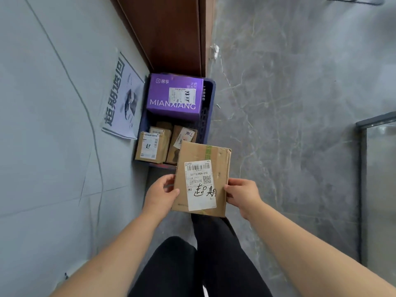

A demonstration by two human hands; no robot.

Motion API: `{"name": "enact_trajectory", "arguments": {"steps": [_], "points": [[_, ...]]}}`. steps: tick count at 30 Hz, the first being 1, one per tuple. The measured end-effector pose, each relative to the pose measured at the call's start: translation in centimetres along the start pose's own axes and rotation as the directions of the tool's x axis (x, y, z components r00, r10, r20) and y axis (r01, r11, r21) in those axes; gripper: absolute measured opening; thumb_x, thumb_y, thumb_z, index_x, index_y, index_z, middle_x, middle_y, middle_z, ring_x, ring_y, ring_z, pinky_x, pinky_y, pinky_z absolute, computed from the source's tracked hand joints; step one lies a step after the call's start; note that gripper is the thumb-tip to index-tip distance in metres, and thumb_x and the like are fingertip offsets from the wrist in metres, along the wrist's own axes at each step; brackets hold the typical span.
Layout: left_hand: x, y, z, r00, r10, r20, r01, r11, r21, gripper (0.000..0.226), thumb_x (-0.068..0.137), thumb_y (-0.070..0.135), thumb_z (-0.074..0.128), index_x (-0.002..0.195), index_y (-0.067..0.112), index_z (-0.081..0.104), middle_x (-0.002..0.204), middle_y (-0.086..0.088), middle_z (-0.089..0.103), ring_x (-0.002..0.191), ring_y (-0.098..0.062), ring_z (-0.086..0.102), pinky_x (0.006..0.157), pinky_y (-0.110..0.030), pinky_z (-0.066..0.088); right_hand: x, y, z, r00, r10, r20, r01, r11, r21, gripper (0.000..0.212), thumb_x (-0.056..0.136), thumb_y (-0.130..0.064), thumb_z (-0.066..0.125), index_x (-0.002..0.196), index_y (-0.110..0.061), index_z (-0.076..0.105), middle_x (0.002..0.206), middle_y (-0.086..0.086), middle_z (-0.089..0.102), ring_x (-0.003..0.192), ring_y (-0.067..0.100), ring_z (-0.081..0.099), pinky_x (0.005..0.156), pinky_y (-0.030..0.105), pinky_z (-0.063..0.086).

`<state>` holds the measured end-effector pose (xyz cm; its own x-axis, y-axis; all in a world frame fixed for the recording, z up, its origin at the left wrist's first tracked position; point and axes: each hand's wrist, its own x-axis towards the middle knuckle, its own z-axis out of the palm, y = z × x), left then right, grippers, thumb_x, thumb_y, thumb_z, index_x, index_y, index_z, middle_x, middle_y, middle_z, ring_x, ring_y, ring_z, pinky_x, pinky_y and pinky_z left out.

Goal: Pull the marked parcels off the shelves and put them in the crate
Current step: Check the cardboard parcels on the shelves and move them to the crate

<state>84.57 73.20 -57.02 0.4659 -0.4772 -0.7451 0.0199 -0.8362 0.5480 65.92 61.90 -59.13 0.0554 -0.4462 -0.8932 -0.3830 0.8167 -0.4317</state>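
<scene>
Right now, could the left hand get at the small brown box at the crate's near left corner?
Probably not yet: the left hand grips the cardboard parcel together with the right hand. The small brown box lies uncovered in the crate.

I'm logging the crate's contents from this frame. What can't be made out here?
- Crate, head view: its near rim and floor are hidden by the held parcel and the parcels inside.
- Brown parcel: its label is half hidden by the held parcel.
- Small print on the purple box label: too small and blurred.
- Left hand and right hand: their fingers go behind the held parcel.
- Shelves: out of frame.
</scene>
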Motion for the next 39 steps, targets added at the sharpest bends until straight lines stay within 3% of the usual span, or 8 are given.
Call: {"name": "enact_trajectory", "arguments": {"steps": [5, 11, 15, 18, 25, 31, 37, 39], "points": [[10.7, -0.4, 0.2, 0.998, -0.052, 0.029, 0.047, 0.990, 0.132, 0.062, 0.088, 0.002, 0.060, 0.144, 0.025, 0.047, 0.116, 0.000, 0.062, 0.100, -0.010, 0.057, 0.094, -0.030, 0.048, 10.2, -2.5, 4.2, 0.998, 0.055, 0.007, -0.054, 0.992, -0.112, 0.040, 0.090, 0.014, 0.052, 0.074, -0.019, 0.069, 0.080, 0.003, 0.071, 0.077, 0.022, 0.065, 0.079, 0.039, 0.059], [23.4, -3.4, 0.1, 0.989, -0.126, 0.077, 0.116, 0.986, 0.121, 0.070, 0.092, 0.002, 0.054, 0.152, 0.027, 0.028, 0.137, 0.009, 0.051, 0.119, -0.005, 0.050, 0.098, -0.022, 0.039, 22.9, -2.4, 10.8, 0.997, 0.076, 0.011, -0.074, 0.989, -0.129, 0.034, 0.087, 0.009, 0.059, 0.086, -0.021, 0.074, 0.086, 0.006, 0.074, 0.079, 0.027, 0.066, 0.082, 0.045, 0.060], [30.4, -5.1, 0.4, 0.981, -0.137, 0.140, 0.119, 0.984, 0.135, 0.072, 0.092, 0.002, 0.051, 0.154, 0.029, 0.026, 0.141, 0.006, 0.051, 0.112, 0.000, 0.045, 0.077, -0.011, 0.038, 29.9, -2.0, 13.4, 0.998, 0.037, -0.043, -0.042, 0.992, -0.118, 0.023, 0.090, 0.000, 0.063, 0.104, -0.014, 0.075, 0.088, 0.005, 0.073, 0.077, 0.024, 0.065, 0.081, 0.041, 0.061], [34.1, -6.3, 0.9, 0.971, -0.171, 0.170, 0.141, 0.974, 0.180, 0.081, 0.086, 0.018, 0.059, 0.155, 0.031, 0.020, 0.149, 0.005, 0.044, 0.127, -0.009, 0.046, 0.102, -0.030, 0.043, 33.6, -1.2, 15.5, 0.996, -0.002, -0.089, -0.017, 0.977, -0.210, 0.021, 0.091, -0.005, 0.063, 0.100, -0.019, 0.076, 0.082, -0.001, 0.070, 0.073, 0.021, 0.064, 0.079, 0.038, 0.060], [36.4, -7.8, 2.9, 0.937, -0.233, 0.261, 0.056, 0.837, 0.545, 0.067, 0.092, 0.014, 0.051, 0.153, 0.014, 0.023, 0.165, -0.006, -0.002, 0.149, -0.027, 0.017, 0.113, -0.033, 0.027, 35.7, 1.0, 18.3, 0.985, -0.088, -0.146, -0.007, 0.836, -0.548, 0.019, 0.087, -0.007, 0.055, 0.082, -0.009, 0.072, 0.084, 0.008, 0.069, 0.080, 0.029, 0.063, 0.071, 0.034, 0.054], [35.6, -8.7, 3.4, 0.925, -0.259, 0.277, 0.032, 0.781, 0.624, 0.075, 0.092, 0.012, 0.053, 0.155, 0.016, 0.013, 0.162, -0.002, -0.020, 0.147, -0.025, 0.022, 0.108, -0.028, 0.032, 35.9, 1.8, 18.9, 0.986, -0.071, -0.153, -0.033, 0.807, -0.589, 0.021, 0.088, -0.004, 0.050, 0.077, -0.011, 0.066, 0.086, 0.008, 0.066, 0.081, 0.028, 0.058, 0.069, 0.028, 0.044], [34.9, -9.2, 3.9, 0.930, -0.213, 0.299, -0.004, 0.808, 0.589, 0.078, 0.090, 0.014, 0.054, 0.156, 0.027, 0.013, 0.161, 0.002, -0.024, 0.143, -0.025, 0.031, 0.106, -0.028, 0.037, 34.7, 1.9, 19.1, 0.999, -0.024, -0.031, 0.003, 0.826, -0.563, 0.031, 0.092, -0.018, 0.054, 0.122, -0.012, 0.061, 0.117, 0.007, 0.065, 0.107, 0.029, 0.059, 0.089, 0.034, 0.051], [33.9, -9.0, 4.2, 0.926, -0.208, 0.314, -0.011, 0.817, 0.577, 0.080, 0.092, 0.016, 0.054, 0.157, 0.027, 0.009, 0.162, 0.003, -0.022, 0.146, -0.022, 0.025, 0.100, -0.021, 0.031, 33.5, 1.9, 18.5, 1.000, -0.019, -0.019, 0.006, 0.846, -0.533, 0.033, 0.092, -0.022, 0.054, 0.123, -0.011, 0.060, 0.117, 0.007, 0.064, 0.106, 0.028, 0.059, 0.083, 0.031, 0.049]]}}
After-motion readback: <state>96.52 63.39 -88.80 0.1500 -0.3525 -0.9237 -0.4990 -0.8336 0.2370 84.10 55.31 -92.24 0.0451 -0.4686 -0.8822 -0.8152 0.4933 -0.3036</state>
